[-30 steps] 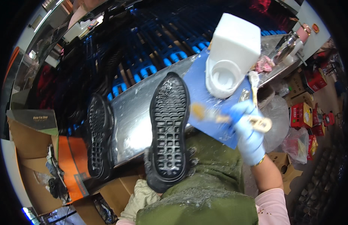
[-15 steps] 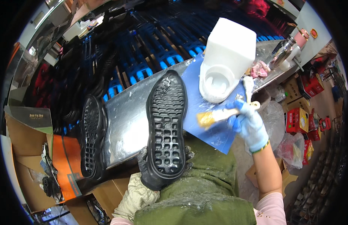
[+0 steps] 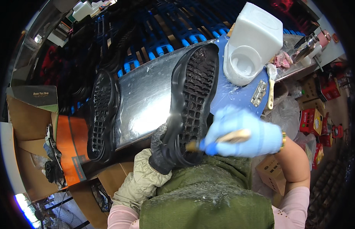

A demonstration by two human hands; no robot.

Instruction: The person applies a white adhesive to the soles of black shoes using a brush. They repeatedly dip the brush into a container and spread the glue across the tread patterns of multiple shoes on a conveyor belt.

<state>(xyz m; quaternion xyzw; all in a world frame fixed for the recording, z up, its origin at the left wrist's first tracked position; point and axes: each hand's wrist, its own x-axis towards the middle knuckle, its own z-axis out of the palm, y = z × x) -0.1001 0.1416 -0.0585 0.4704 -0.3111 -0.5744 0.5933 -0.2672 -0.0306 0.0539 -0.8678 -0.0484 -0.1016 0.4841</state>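
Note:
My left hand, in a black glove, grips the heel end of a black shoe sole. The sole is tilted, its grid of square hollows facing up and toward the right. My right hand, in a light-blue glove and smeared by motion, is closed round a paintbrush with a pale wooden handle. The brush's bristles are at the sole's heel end, over the hollows. A second black sole lies at the left edge of the metal table.
A white plastic container with an open round mouth stands on a blue sheet. Beside it lie another brush and a small metal plate. Blue-ended racks run behind the metal table. An open cardboard box stands left.
My right hand has brought the brush down and left from over the blue sheet to the sole's heel. The sole has tilted toward the right. The whole view has shifted slightly.

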